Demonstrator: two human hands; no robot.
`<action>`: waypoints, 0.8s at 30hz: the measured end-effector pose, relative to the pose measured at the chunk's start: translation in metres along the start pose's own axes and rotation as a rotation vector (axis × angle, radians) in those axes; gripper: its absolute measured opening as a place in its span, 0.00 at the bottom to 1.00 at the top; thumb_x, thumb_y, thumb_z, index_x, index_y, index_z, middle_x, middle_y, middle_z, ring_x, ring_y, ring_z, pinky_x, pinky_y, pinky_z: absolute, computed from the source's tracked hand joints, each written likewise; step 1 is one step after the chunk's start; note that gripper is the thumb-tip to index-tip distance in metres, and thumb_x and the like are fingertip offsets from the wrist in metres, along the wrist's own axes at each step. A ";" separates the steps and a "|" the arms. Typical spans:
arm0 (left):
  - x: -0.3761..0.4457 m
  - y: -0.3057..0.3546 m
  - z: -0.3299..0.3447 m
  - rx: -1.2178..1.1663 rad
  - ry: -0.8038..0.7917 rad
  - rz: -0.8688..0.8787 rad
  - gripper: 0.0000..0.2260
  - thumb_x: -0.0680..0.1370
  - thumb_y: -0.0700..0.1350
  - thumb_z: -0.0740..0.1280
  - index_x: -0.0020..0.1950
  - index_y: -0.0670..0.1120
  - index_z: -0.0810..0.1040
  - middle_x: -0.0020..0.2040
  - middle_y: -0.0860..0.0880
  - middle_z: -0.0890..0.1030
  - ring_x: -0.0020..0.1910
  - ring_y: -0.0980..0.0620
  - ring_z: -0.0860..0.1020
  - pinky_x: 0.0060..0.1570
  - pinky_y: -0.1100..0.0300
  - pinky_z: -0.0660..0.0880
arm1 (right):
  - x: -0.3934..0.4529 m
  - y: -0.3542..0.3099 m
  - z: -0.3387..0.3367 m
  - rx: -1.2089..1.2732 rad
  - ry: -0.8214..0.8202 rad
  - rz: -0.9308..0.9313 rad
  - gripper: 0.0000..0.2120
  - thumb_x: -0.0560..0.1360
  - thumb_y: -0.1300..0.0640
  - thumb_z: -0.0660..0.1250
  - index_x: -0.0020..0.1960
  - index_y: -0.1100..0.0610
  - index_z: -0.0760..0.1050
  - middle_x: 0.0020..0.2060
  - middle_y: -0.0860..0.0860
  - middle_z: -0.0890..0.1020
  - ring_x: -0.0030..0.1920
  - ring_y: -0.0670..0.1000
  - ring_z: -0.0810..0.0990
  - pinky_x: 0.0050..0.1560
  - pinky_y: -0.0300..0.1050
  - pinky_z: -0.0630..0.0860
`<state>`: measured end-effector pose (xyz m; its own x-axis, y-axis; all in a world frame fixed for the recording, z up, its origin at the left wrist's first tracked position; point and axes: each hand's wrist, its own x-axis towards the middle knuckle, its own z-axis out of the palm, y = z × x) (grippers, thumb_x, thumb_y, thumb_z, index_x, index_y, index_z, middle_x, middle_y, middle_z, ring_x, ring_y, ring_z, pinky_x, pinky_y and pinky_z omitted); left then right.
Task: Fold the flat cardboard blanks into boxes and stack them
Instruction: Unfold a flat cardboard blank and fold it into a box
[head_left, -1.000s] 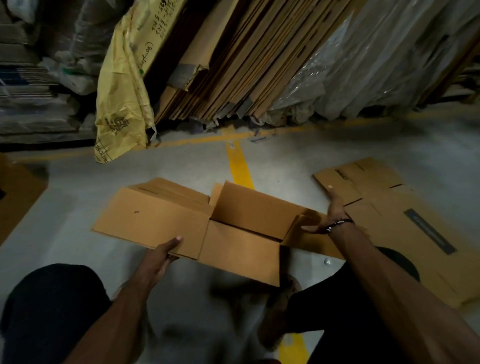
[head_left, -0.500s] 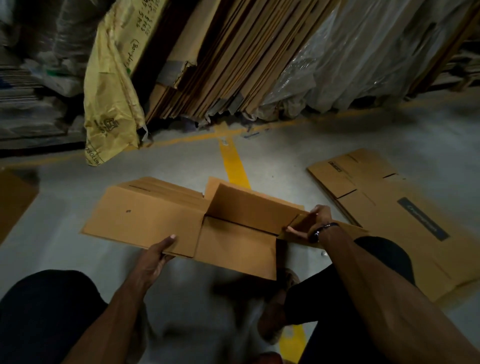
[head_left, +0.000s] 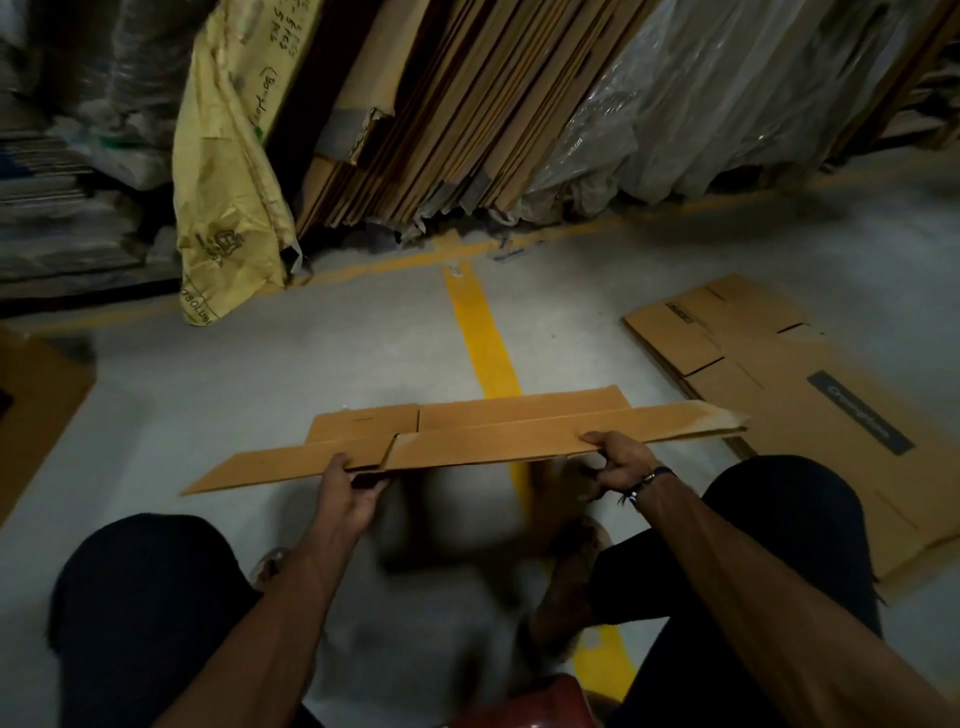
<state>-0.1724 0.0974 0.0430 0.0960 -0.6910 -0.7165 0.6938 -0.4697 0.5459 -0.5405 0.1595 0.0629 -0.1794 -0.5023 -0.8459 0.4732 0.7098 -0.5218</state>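
Observation:
I hold a brown cardboard box blank (head_left: 483, 441) in front of me above the floor, seen almost edge-on, its flaps stretching left and right. My left hand (head_left: 348, 488) grips its near edge left of centre, thumb on top. My right hand (head_left: 621, 462), with a dark wristband, grips the near edge right of centre. A pile of flat blanks (head_left: 779, 384) lies on the floor to the right, one bearing a dark printed label.
Tall cardboard sheets (head_left: 447, 114) and plastic-wrapped bundles (head_left: 727, 88) lean along the back, with a yellow sack (head_left: 228, 171) hanging at the left. A yellow floor line (head_left: 483, 338) runs under the blank. More cardboard (head_left: 36, 415) sits at the left edge. My knees frame the bottom.
The half-opened box has tipped from showing its open inside to lying nearly flat and edge-on. Both hands moved to its near edge and now grip it.

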 end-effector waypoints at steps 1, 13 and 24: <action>-0.001 -0.003 0.001 -0.014 0.005 -0.010 0.09 0.83 0.43 0.61 0.62 0.42 0.72 0.62 0.37 0.76 0.60 0.39 0.76 0.64 0.37 0.73 | -0.010 0.001 0.002 0.025 -0.031 -0.022 0.03 0.81 0.60 0.65 0.53 0.58 0.75 0.47 0.59 0.78 0.53 0.66 0.76 0.53 0.81 0.68; -0.007 -0.014 0.020 0.284 -0.055 0.041 0.09 0.77 0.31 0.67 0.55 0.39 0.78 0.53 0.42 0.80 0.51 0.46 0.80 0.40 0.56 0.76 | -0.021 0.018 0.010 0.515 -0.166 -0.138 0.06 0.83 0.65 0.58 0.59 0.60 0.69 0.55 0.63 0.79 0.50 0.63 0.80 0.43 0.76 0.77; -0.060 0.024 0.093 0.123 -0.229 0.227 0.08 0.77 0.28 0.67 0.54 0.37 0.75 0.45 0.40 0.83 0.43 0.46 0.84 0.40 0.54 0.84 | -0.068 -0.047 0.011 0.722 -0.310 -0.336 0.06 0.84 0.65 0.56 0.57 0.63 0.71 0.56 0.63 0.79 0.60 0.63 0.77 0.66 0.71 0.68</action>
<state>-0.2279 0.0769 0.1394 0.0658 -0.8842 -0.4624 0.5801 -0.3431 0.7387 -0.5415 0.1552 0.1461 -0.2142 -0.8170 -0.5353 0.8897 0.0630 -0.4522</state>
